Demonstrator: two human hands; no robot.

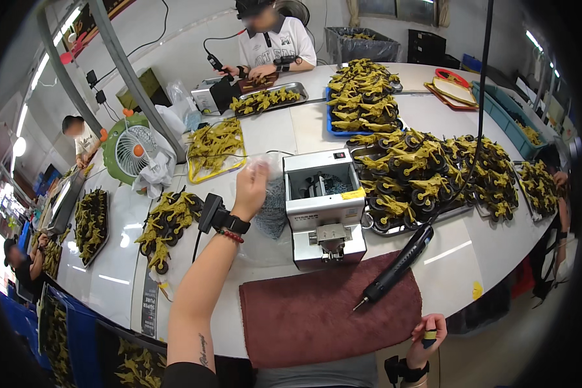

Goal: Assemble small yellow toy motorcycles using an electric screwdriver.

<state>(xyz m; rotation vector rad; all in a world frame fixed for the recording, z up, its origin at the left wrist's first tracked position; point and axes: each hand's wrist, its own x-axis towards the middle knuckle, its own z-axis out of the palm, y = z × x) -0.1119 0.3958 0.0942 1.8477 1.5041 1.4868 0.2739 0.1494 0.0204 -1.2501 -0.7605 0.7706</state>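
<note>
My left hand (255, 187) is closed on the gathered top of a clear plastic bag (270, 210) of small grey screws. The bag stands against the left side of a white screw-feeder machine (324, 213). My right hand (430, 331) is at the right edge of a folded brown towel (323, 317), fingers curled, a yellow band round one finger. What those fingers hold, if anything, I cannot make out. A black electric screwdriver (398, 268) lies across the towel, its bit pointing down-left.
Trays of yellow-and-black toy motorbikes (401, 174) crowd the right side. More toy motorbikes (165, 226) lie at left, near a green fan (132, 152). A yellow-rimmed tray (216, 145) holds yellow parts. Across the table a co-worker (281, 42) works. A black cable (484, 84) hangs down toward the screwdriver.
</note>
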